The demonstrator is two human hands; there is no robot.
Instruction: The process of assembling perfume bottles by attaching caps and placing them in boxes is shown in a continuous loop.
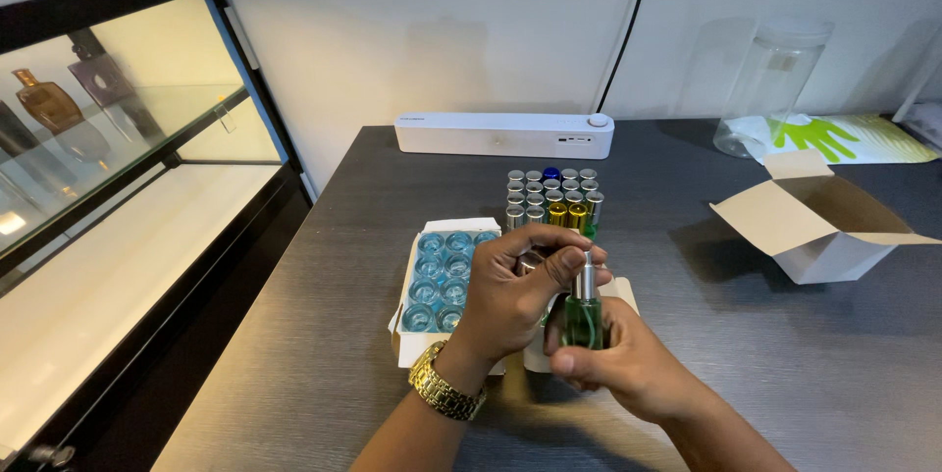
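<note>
Head view: dark surface (765,374), tray of blue-tinted bottles (442,281) left of centre. My right hand (613,359) grips the green spray bottle (583,320) upright, long axis vertical; left hand (510,295) pinches its silver sprayer top (586,274) from above.

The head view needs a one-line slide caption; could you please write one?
Right hand holds a green spray bottle while left hand grips its silver cap above a box of blue bottles.
</note>
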